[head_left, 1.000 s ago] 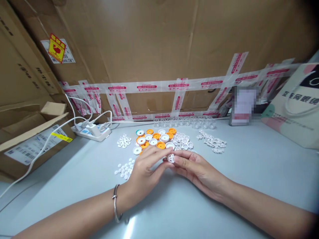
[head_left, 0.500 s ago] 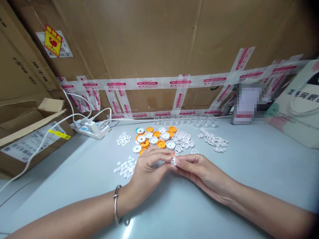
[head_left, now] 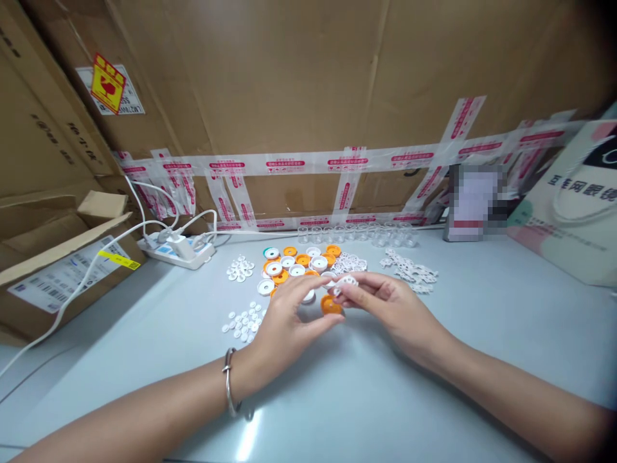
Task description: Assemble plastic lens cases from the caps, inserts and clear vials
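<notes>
To the left, small discs (head_left: pixel 245 323) lie loose on the tabletop (head_left: pixel 337 399), just beside the left hand (head_left: pixel 288 316); its wrist is best held clear of them. The left thumb stands well apart from the fingers, whose tips are at the near edge of the white piece (head_left: pixel 348 281); whether they touch it cannot be told. Orange and white caps (head_left: pixel 280 278) spread beyond that hand, and one orange cap (head_left: pixel 331 304) shows in the gap above the thumb. The piece is raised between the hands, clamped between thumb and fingers of the right hand (head_left: pixel 395 312). Being openwork, it probably wants a light pinch near its rim, steadied by the left fingertips while it is turned. Farther right lie flat cut-outs (head_left: pixel 415 275), well apart.
</notes>
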A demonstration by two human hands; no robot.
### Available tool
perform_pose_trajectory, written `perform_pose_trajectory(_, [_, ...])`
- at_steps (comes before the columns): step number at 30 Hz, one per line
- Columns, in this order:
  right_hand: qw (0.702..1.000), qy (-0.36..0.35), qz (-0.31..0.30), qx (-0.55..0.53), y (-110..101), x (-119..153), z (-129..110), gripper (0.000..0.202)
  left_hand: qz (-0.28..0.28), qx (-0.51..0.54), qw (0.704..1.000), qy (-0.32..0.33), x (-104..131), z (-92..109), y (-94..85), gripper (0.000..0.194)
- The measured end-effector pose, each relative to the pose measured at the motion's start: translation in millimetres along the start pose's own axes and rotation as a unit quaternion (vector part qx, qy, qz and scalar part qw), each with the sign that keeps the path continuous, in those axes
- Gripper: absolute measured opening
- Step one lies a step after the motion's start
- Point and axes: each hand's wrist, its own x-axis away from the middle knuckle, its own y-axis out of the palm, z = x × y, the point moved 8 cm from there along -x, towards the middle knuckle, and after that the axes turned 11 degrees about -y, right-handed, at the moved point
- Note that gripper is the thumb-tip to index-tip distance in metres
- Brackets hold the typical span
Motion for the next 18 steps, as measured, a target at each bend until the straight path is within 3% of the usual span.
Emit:
perform_pose_trajectory(3, [0.998,-0.022,0.020,0.058,-13.1,-6.9,-1.3,0.032,-0.036,-0.056,0.997,-0.028,-2.6,-10.9,5.8,0.048])
perform_pose_trajectory(7, [0.989,-0.064,-0.033,0.128,-10.0,-8.1,2.9,0.029,-0.081,-0.129,0.987,-0.058,-0.4,-22.2,17.6,0.050])
perform_pose_trajectory(18, [0.967,-0.114,-0.053,0.220,-4.0,-13.5,4.5,0.019,-0.073,-0.138,0.986,-0.062,-9.1,-27.8,22.1,0.034])
